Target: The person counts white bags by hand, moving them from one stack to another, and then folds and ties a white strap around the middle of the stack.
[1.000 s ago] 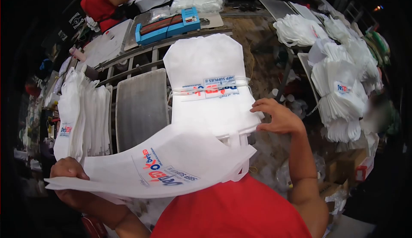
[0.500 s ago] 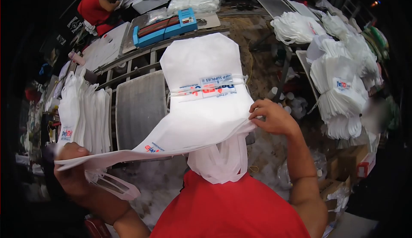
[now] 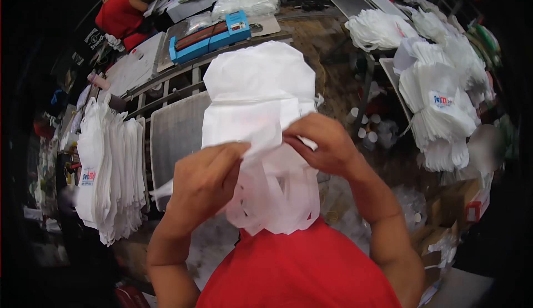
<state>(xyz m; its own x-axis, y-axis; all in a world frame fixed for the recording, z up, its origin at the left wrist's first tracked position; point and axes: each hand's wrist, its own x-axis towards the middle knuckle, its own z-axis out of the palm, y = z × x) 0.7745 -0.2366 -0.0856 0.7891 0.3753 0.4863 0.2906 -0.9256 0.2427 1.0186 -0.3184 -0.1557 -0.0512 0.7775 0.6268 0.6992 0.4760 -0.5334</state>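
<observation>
A stack of white fabric bags point(image 3: 258, 75) with loop handles lies right in front of my red shirt, its handle end toward me. With fingers pinched together, my left hand point(image 3: 208, 175) grips the edge of a thin white bag over the lower half of the stack. My right hand point(image 3: 325, 141) is closed on the same bag's material a little to the right, a folded white end poking out below the fingers. The hands are close together, with a short stretch of fabric between them. Faint print shows through the upper layer.
Hanging bundles of printed white bags stand at left point(image 3: 108, 169) and right point(image 3: 436, 97). A blue heat sealer point(image 3: 211, 39) sits on the far bench, beside plastic-wrapped bags point(image 3: 247, 3). A person in red point(image 3: 119, 16) works at far left. Cardboard boxes point(image 3: 455, 202) are lower right.
My left hand has come in from the far left to the middle, and my right hand has shifted slightly left. The stretched-out printed bag is now gathered between them, its blue and red print no longer clear.
</observation>
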